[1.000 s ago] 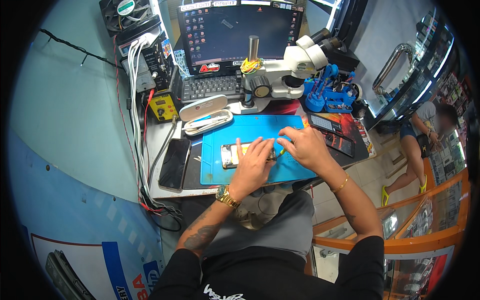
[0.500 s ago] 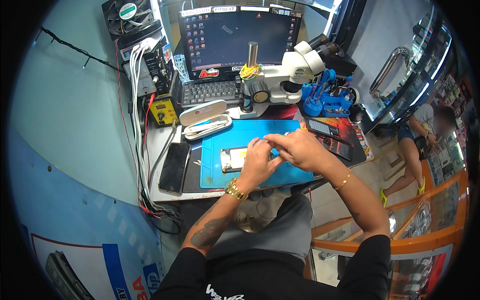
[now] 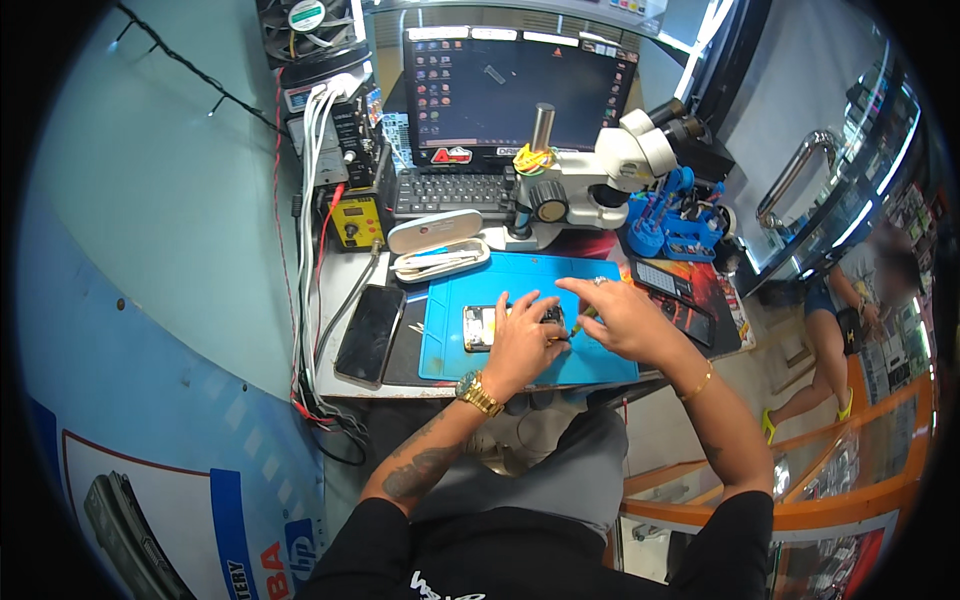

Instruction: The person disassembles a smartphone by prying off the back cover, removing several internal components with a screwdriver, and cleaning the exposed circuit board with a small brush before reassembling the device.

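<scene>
My left hand (image 3: 518, 340) rests over an opened phone (image 3: 481, 327) on the blue mat (image 3: 444, 366), fingers spread across its right part, thumb at its near edge, steadying it. My right hand (image 3: 627, 323), index finger raised, pinches a slim green-and-dark tool (image 3: 583, 323) just right of that phone; the tool's tip is too small to make out. A dark phone (image 3: 370, 335) lies left of the mat. An open white case (image 3: 440, 260) of slim tools sits at the mat's upper left.
A microscope (image 3: 632, 150), keyboard (image 3: 450, 190) and monitor (image 3: 515, 95) stand behind the mat. A yellow powered unit (image 3: 355, 222) and cables (image 3: 312, 250) line the left. A blue tool holder (image 3: 680, 225) and dark phone parts (image 3: 662, 285) sit right. Another person (image 3: 830, 340) is beyond the desk.
The view has shifted, moving the scene right and down. My hands, bunched together half a second ago, are a little apart, with left fingers spread and the right hand's tool showing again.
</scene>
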`<state>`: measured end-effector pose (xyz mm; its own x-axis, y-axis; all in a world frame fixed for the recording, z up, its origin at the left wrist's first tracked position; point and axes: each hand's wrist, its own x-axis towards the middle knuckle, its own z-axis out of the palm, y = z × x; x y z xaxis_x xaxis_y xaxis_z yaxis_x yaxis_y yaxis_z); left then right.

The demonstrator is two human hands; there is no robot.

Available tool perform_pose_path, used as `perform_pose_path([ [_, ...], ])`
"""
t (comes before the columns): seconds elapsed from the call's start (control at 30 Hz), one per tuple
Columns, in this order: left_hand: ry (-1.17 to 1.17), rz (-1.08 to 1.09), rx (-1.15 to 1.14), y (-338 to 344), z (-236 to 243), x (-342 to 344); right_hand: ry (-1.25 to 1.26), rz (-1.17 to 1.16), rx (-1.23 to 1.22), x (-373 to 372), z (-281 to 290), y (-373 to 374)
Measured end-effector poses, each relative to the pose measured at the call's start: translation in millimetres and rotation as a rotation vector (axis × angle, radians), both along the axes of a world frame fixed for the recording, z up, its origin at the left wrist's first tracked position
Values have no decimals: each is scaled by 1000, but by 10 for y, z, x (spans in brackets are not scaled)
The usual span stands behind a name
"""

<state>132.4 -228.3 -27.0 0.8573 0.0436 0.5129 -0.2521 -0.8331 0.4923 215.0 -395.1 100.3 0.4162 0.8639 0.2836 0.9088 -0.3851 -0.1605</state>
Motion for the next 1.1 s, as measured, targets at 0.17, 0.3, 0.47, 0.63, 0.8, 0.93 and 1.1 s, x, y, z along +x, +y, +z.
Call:
perform_pose_path([
  [0.17, 7, 9, -19, -26, -13, -7, 44, 12, -29, 19, 13, 9],
  [0.3, 17, 3, -37, -24, -6, -7, 93, -43, -94, -8, 113, 17],
  [0.47, 12, 11, -36, -48, -7, 0, 92, -13, -52, -1, 98, -12],
  [0.63, 20, 24, -5, -41, 15, -22, 104, -42, -64, -13, 115, 17],
  [0.8, 19, 9, -32, -46, -12, -10, 122, -40, -76, 25, 85, 4],
  [0.93, 3, 5, -29, -51, -4, -9, 170, -78, -83, 11, 109, 8],
  [1.1, 15, -3, -30, -48, -4, -5, 178, -51, -22, 13, 81, -25],
])
